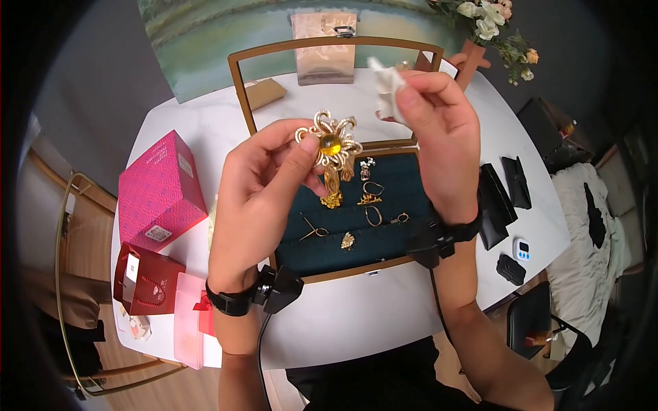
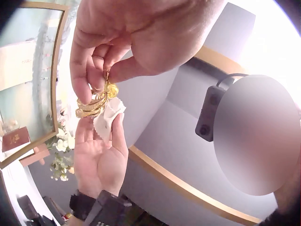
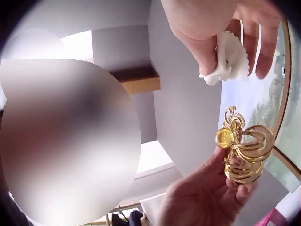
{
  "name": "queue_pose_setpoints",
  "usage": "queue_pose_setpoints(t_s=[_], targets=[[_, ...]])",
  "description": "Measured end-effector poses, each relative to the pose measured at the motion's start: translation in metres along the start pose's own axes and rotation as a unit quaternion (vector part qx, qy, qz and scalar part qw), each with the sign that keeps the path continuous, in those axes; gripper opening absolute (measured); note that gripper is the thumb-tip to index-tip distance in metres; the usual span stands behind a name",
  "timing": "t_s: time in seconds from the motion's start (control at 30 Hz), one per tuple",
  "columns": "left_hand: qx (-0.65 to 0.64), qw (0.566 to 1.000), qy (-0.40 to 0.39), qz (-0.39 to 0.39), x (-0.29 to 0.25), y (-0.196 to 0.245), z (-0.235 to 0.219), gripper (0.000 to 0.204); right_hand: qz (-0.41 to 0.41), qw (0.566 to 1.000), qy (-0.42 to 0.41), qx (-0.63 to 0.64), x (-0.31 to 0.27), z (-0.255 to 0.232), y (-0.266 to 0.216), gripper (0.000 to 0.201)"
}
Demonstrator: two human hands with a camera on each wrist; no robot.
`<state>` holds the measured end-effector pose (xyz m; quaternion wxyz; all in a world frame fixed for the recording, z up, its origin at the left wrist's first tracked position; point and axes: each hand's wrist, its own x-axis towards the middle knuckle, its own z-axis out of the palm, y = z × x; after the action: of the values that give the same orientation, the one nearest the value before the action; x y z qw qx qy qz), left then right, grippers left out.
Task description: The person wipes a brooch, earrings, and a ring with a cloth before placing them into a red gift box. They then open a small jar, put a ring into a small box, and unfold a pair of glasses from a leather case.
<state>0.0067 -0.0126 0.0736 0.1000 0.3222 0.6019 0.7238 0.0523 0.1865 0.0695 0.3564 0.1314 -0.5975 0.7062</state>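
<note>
Pinching gold flower-shaped ornament point(image 1: 348, 146) by one side, left hand point(image 1: 259, 179) apparently leaves yellow stone point(image 1: 331, 145) uncovered; right hand point(image 1: 447, 133) grips white cloth point(image 1: 389, 94).

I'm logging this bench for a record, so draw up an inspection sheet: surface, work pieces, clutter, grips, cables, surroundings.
Surface: white marbled table.
Work pieces: gold flower-shaped ornament with round yellow stone, raised, apart from a white scalloped-edged cloth; open brown-framed case lined in dark green, holding gold and silver-coloured jewellery.
Clutter: pink patterned box and dark-red bag at left; small white-and-blue device at right.
Grips: left hand pinches the ornament; right hand pinches the cloth.
Cables: thin black cable from the left wrist unit, another from the right; ends not visible.
Surroundings: green painted backdrop and white-and-peach flowers beyond the table.
</note>
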Motion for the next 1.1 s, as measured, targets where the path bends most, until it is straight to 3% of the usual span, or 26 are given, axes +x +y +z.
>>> queue_pose_setpoints(t_s=[0.03,0.1,0.17,0.27,0.33,0.43,0.5,0.53,0.6,0.63,0.73,0.8,0.93,1.0,1.03,1.1], targets=[[-0.014,1.0,-0.023,-0.013,0.0,0.0,0.0,0.027,-0.034,0.998,-0.022,-0.049,-0.002,0.004,0.0,0.014],[-0.008,0.999,-0.034,-0.016,-0.002,-0.001,0.0,0.025,-0.026,0.998,-0.045,-0.043,-0.003,0.009,-0.003,0.014],[-0.002,0.999,-0.042,-0.019,-0.004,-0.002,0.0,0.024,-0.02,0.987,-0.137,-0.076,-0.005,0.012,-0.003,0.012],[0.044,0.998,-0.037,-0.021,-0.008,-0.004,0.001,0.023,0.01,0.978,-0.186,-0.097,-0.008,0.01,-0.004,0.011],[0.144,0.989,0.0,0.018,-0.011,-0.008,0.007,0.022,0.031,0.971,-0.204,-0.123,-0.01,0.01,-0.005,0.011],[0.185,0.982,0.008,0.031,-0.01,-0.006,0.014,0.018,0.029,0.976,-0.15,-0.155,-0.012,0.014,-0.007,0.009],[0.132,0.991,-0.002,0.013,-0.008,-0.005,0.012,0.019,0.149,0.981,-0.042,-0.117,-0.009,0.013,-0.006,0.01],[0.081,0.997,-0.012,-0.006,-0.006,-0.004,0.01,0.02,0.147,0.981,-0.041,-0.117,-0.004,0.011,-0.004,0.01],[0.028,0.999,-0.013,-0.012,0.003,-0.008,0.006,0.021,0.19,0.968,0.023,0.16,0.006,0.004,0.002,0.012],[-0.028,0.999,-0.013,-0.021,0.006,-0.012,0.004,0.022,0.19,0.968,0.021,0.159,0.005,0.003,0.005,0.012],[-0.035,0.999,-0.018,-0.021,0.009,-0.017,0.003,0.024,0.142,0.984,-0.054,0.091,0.004,-0.003,0.014,0.012],[-0.033,0.999,-0.015,-0.019,0.009,-0.021,0.006,0.023,-0.017,0.976,-0.169,-0.138,0.005,-0.005,0.022,0.013],[0.037,0.999,0.013,0.023,0.009,-0.026,0.008,0.022,0.006,0.978,-0.143,-0.149,0.002,-0.001,0.02,0.013],[0.038,0.999,0.013,0.031,0.009,-0.025,0.009,0.022,0.187,0.98,-0.038,0.048,0.0,0.002,0.018,0.01],[-0.009,1.0,0.013,0.014,0.009,-0.023,0.011,0.023,0.187,0.98,-0.038,0.048,0.001,0.003,0.017,0.01],[-0.055,0.998,0.011,-0.002,0.01,-0.022,0.01,0.023,0.195,0.972,0.043,0.125,0.004,0.005,0.017,0.007]])
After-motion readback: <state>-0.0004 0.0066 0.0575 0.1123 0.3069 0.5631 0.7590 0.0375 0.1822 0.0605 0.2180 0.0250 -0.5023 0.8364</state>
